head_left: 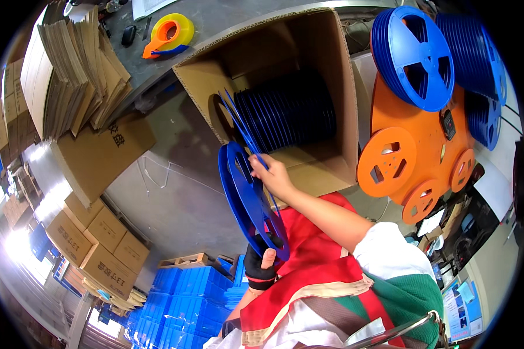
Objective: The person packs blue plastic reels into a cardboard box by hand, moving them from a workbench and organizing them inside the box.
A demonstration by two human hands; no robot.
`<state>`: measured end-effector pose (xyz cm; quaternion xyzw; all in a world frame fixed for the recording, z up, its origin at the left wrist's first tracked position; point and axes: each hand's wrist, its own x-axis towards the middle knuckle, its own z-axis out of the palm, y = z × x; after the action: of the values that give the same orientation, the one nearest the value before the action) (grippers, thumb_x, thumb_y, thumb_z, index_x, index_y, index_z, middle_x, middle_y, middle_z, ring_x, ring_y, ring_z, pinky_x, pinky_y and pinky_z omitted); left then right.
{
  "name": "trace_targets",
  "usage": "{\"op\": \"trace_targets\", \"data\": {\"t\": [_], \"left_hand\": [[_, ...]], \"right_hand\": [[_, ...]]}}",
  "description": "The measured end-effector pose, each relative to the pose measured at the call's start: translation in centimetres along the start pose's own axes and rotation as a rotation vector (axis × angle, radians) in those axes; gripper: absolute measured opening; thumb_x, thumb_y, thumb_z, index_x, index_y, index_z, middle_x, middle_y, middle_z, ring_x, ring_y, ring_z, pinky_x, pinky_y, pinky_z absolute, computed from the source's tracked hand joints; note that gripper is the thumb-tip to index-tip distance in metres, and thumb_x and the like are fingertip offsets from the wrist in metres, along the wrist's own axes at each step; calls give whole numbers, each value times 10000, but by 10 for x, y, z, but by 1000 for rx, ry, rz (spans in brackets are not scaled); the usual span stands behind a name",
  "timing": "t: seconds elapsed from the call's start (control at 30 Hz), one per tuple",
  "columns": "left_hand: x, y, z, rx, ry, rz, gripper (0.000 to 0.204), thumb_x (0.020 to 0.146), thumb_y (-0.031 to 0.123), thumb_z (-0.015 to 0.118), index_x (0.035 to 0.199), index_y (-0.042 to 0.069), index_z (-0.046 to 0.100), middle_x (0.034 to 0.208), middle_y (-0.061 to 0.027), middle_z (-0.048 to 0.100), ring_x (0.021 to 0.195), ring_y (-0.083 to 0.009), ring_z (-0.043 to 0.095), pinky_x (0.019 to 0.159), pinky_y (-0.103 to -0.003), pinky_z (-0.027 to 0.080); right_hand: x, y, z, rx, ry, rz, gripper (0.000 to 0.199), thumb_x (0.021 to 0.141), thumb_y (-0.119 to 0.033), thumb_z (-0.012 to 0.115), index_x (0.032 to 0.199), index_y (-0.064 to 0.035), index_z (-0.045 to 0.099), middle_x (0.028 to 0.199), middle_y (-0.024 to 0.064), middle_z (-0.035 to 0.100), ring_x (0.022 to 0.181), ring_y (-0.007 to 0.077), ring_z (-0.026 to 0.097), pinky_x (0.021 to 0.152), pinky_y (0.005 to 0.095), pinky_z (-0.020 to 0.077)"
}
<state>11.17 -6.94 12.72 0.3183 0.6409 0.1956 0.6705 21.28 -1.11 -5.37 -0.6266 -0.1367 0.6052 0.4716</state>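
Observation:
My left hand (259, 266), in a black fingerless glove, grips the lower edge of a blue plastic reel (234, 185) in front of my red apron. Its two flanges show with a gap between them. My right hand (271, 175) is bare and closed on the rim of another blue reel (243, 129), seen nearly edge-on. That reel reaches into the mouth of an open cardboard box (308, 171) and lies close against the first one. Inside the box, a row of dark blue reels (288, 110) stands side by side. My right fingertips are partly hidden behind the reel.
Right of the box, blue reels (434, 58) stand by an orange stand (390, 107) with round orange discs (387, 161). Flattened cardboard (70, 70) is stacked at left. A tape dispenser (167, 35) lies on the grey table (125, 55). Below are closed cartons (108, 256) and blue stacks (186, 302).

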Motion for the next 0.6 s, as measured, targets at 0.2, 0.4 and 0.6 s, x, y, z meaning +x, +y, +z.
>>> {"op": "trace_targets", "data": {"t": [0.2,0.4,0.6], "left_hand": [[4,-7,-3,17,14,6,458,814,362,593,1055,-13,489,871,-85,604,802,-166,553,736,-288,426],[6,-7,0,-15,10,-21,464,816,358,594,1072,-13,486,896,-71,595,811,-153,539,756,-281,413],[25,-13,-3,163,-52,105,503,866,372,474,1166,-32,451,1074,-134,535,974,-222,506,854,-325,382]], "right_hand": [[39,38,-3,-416,-88,69,529,852,-426,475,1100,40,504,1031,235,559,984,355,531,832,378,409],[15,67,-18,-461,-81,3,589,874,-401,428,1205,85,406,1242,254,419,1182,354,382,991,379,293],[-54,13,-46,-234,-206,-53,277,892,-244,457,946,-1,578,896,108,592,879,238,555,779,316,431]]}}
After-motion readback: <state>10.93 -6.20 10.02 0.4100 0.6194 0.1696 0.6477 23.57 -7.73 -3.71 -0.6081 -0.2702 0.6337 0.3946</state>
